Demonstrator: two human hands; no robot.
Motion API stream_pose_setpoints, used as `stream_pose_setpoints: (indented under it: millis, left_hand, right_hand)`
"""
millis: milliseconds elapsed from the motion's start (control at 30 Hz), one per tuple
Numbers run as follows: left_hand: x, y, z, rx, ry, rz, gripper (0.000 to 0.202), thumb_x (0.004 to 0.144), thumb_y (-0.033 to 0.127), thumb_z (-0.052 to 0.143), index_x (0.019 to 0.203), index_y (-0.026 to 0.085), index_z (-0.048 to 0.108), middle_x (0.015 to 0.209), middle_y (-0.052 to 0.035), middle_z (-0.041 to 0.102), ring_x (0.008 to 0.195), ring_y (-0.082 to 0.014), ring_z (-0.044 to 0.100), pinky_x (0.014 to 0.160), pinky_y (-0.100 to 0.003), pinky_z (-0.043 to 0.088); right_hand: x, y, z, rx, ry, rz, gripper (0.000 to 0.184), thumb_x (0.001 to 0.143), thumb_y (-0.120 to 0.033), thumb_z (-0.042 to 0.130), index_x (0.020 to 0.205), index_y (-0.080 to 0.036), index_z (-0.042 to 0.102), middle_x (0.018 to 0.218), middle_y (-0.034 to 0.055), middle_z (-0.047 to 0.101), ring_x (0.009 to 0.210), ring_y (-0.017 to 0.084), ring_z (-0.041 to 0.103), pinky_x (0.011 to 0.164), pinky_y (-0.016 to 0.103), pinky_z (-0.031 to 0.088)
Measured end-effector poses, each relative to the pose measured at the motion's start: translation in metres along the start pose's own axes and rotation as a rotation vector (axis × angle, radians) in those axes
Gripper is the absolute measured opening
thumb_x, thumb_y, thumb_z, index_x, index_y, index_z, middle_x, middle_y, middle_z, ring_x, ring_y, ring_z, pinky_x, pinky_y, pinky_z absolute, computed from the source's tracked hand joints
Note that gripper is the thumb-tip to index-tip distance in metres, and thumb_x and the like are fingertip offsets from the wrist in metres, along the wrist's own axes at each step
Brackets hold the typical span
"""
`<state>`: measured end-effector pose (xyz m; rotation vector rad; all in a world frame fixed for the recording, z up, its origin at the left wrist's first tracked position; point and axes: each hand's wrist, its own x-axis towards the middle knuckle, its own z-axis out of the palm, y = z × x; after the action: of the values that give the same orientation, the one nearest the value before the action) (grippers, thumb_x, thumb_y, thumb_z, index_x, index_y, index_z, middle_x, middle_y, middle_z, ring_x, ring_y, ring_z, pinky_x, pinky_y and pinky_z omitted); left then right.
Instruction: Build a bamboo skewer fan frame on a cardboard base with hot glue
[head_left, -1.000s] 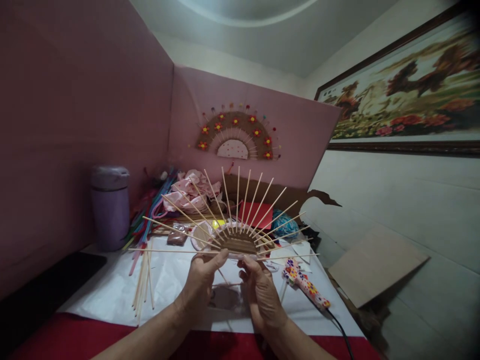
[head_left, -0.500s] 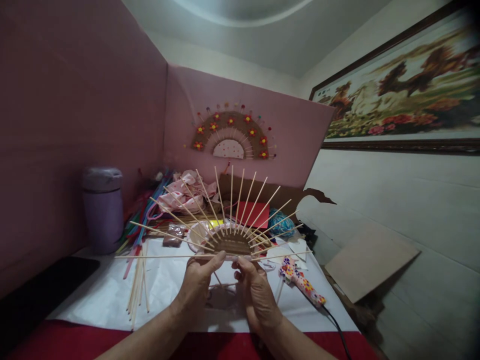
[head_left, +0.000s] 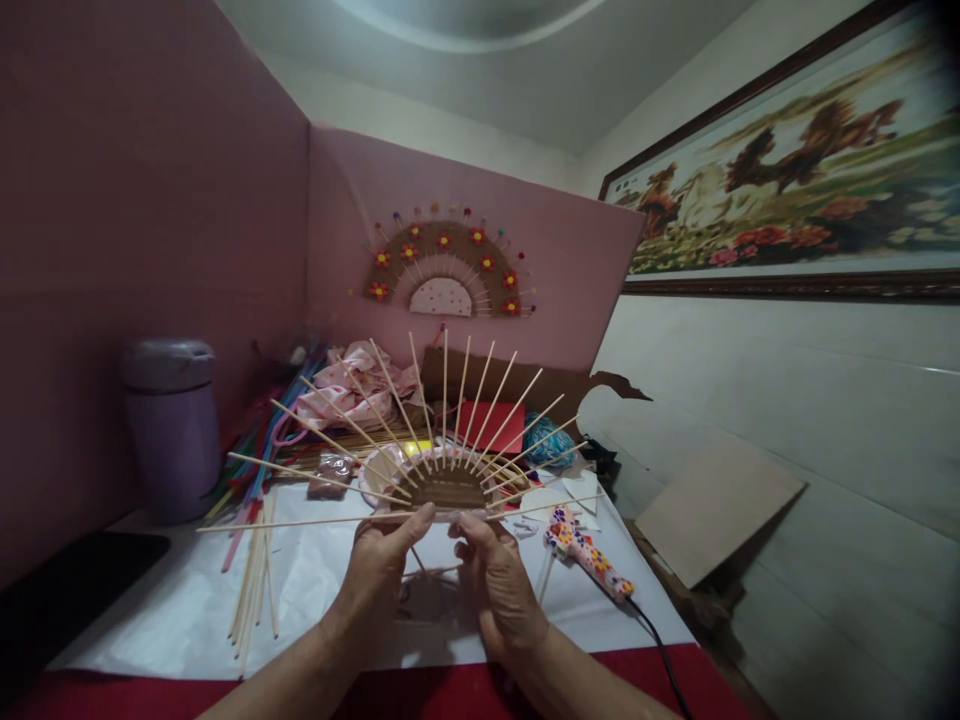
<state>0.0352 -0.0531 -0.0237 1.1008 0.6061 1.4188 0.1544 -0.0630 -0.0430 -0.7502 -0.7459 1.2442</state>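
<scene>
Between my two hands is a half-round piece of brown cardboard (head_left: 446, 490) with several thin wooden sticks (head_left: 390, 370) fanning out from its curved edge. My left hand (head_left: 382, 560) is closed on its lower left edge, thumb on top. My right hand (head_left: 499, 570) pinches the lower edge right of the middle, fingers curled. One long stick lies almost level along the bottom edge on the left. The piece is held above the white-covered table, its sticks pointing up and away. My fingers underneath are mostly hidden.
A flowered glue gun (head_left: 589, 555) with a black cord lies at right. Loose sticks (head_left: 251, 590) and a purple cup (head_left: 172, 430) are at left. Pink cloth (head_left: 352, 385), blue yarn (head_left: 551, 440) and red paper (head_left: 491, 425) lie behind. A decorated fan (head_left: 442, 270) hangs on the pink board.
The whole view has shifted a little, so the surroundings appear farther left. The cardboard piece tilts slightly, its left side lower. Both hands keep their hold.
</scene>
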Motion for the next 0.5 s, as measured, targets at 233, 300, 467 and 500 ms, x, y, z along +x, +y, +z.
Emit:
stream_pose_setpoints:
  millis: [233,300,467,500]
  left_hand:
    - [-0.0011,0.0003,0.0003,0.01,0.006,-0.019,0.022,0.075,0.029,0.063,0.09,0.016,0.073,0.1,-0.0084,0.071,0.1,-0.0245,0.06,0.097,-0.036,0.038]
    - [-0.0005,-0.0005,-0.0002,0.014,0.009,-0.019,0.022,0.075,0.029,0.064,0.089,0.015,0.073,0.099,-0.0086,0.072,0.1,-0.0251,0.061,0.096,-0.036,0.039]
    - [0.0002,-0.0012,-0.0007,0.018,0.008,-0.009,0.022,0.072,0.03,0.065,0.086,0.015,0.074,0.095,-0.0087,0.073,0.096,-0.0264,0.062,0.095,-0.038,0.039]
    - [0.0,-0.0005,-0.0003,0.021,0.015,-0.008,0.022,0.072,0.031,0.065,0.085,0.015,0.074,0.094,-0.0087,0.073,0.095,-0.0264,0.062,0.095,-0.038,0.04]
  right_hand:
    - [0.0015,0.0021,-0.0017,-0.004,-0.001,0.013,0.011,0.065,-0.032,0.072,0.068,-0.022,0.068,0.07,-0.0015,0.06,0.069,0.013,0.047,0.07,0.027,0.035]
    - [0.0016,0.0018,-0.0012,-0.004,-0.004,-0.001,0.01,0.065,-0.03,0.072,0.068,-0.022,0.068,0.069,-0.0017,0.06,0.069,0.013,0.047,0.069,0.027,0.035]
    - [0.0017,0.0008,-0.0002,-0.012,0.002,-0.005,0.012,0.064,-0.031,0.072,0.069,-0.021,0.068,0.069,-0.0018,0.061,0.068,0.013,0.048,0.068,0.027,0.035]
    - [0.0017,0.0007,-0.0003,-0.015,0.006,-0.001,0.012,0.064,-0.031,0.073,0.068,-0.021,0.068,0.069,-0.0019,0.061,0.068,0.013,0.048,0.068,0.027,0.035]
